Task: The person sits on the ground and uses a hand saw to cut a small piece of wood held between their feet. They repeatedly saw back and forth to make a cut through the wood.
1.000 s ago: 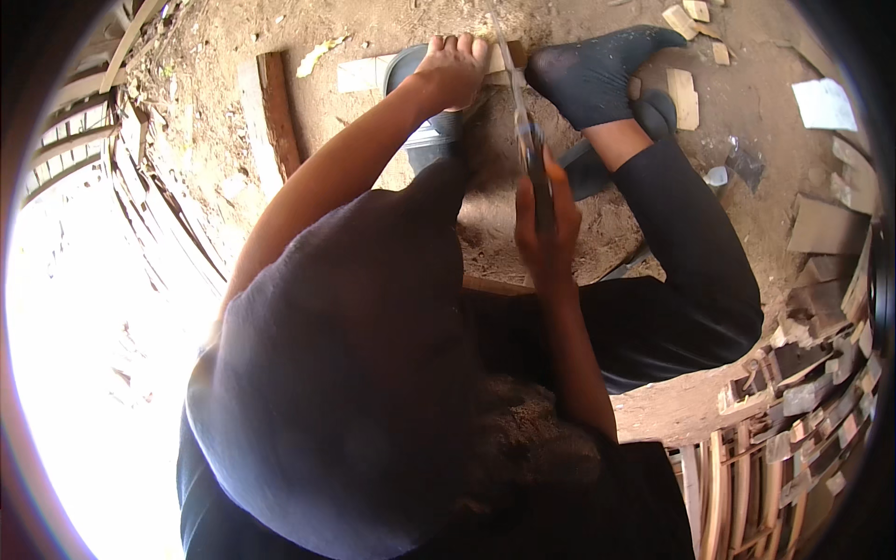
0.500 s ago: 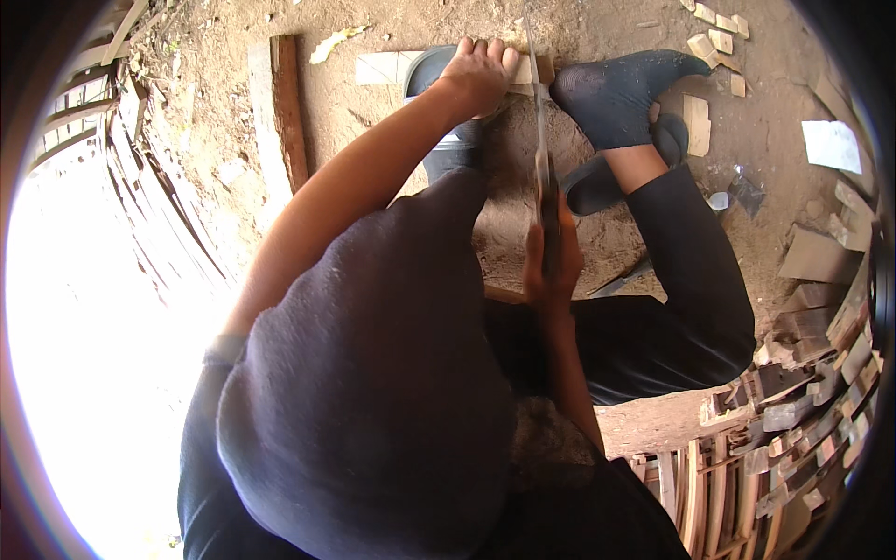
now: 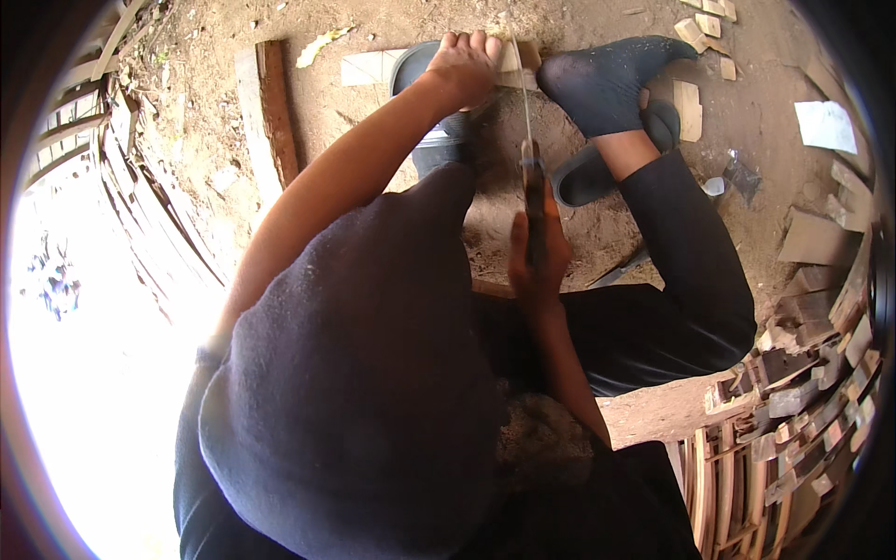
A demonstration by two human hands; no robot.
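A pale strip of wood [image 3: 366, 68] lies crosswise on the dirt at the far side, under my left foot in its dark slipper [image 3: 411, 69]. My left hand [image 3: 464, 69] is closed over the strip just right of that foot, its fingertips over the far edge. In my right hand [image 3: 543, 250] is the dark handle of a handsaw, its fingers wrapped round it. The thin saw blade [image 3: 525, 105] points away from me and crosses the strip right of my left hand. My right foot in a dark sock [image 3: 597, 89] rests by the strip's right end. Whether the teeth have cut in cannot be made out.
Small wood blocks [image 3: 693, 35] lie at the far right, near a loose slipper [image 3: 586, 177] and white paper [image 3: 826, 126]. A thick plank [image 3: 271, 112] lies at the left. Stacked offcuts [image 3: 793, 401] fill the lower right. Dark cloth [image 3: 364, 373] hides the middle.
The saw has slid a little forward across the strip in my right hand, with less blade showing on my side. My left hand keeps its place on the wood. The whole view has shifted slightly.
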